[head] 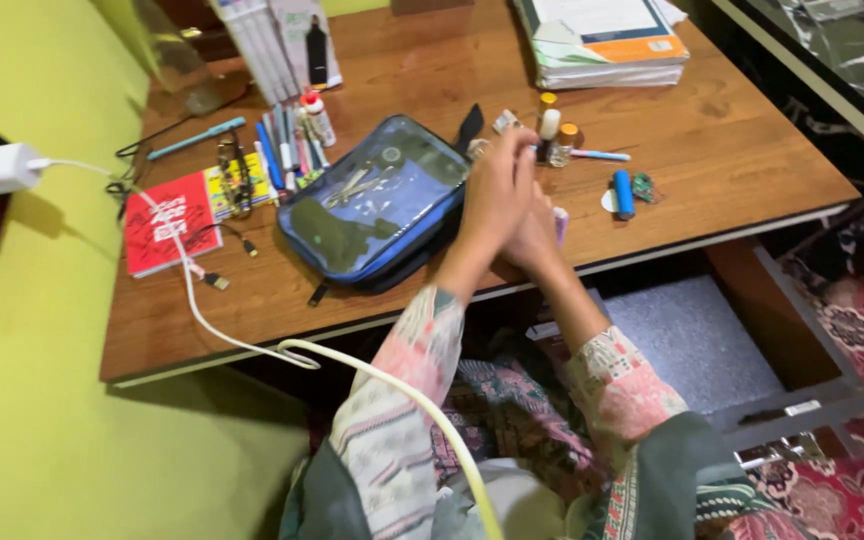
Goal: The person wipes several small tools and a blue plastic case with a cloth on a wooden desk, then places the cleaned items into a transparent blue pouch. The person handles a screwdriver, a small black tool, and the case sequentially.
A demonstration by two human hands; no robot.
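1. A red book [164,222] is seen lying at the left of the surface [712,150].
2. A blue pouch [377,205] is laid flat at mid-surface, just left of the hands.
3. The left hand [492,195] is pressed against the right hand [535,225]; a small pale thing [560,224] is partly hidden between them.
4. A blue cylinder [623,193] is seen further right.

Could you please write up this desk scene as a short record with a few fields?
Surface: wooden desk, drawer pulled open
Left hand: raised over the desk edge, pressed against the right hand
Right hand: a small pale object, only partly visible
Nearest thing: blue clear-topped pouch, lying flat beside the hands
Also on desk: red booklet, blue cylinder, book stack
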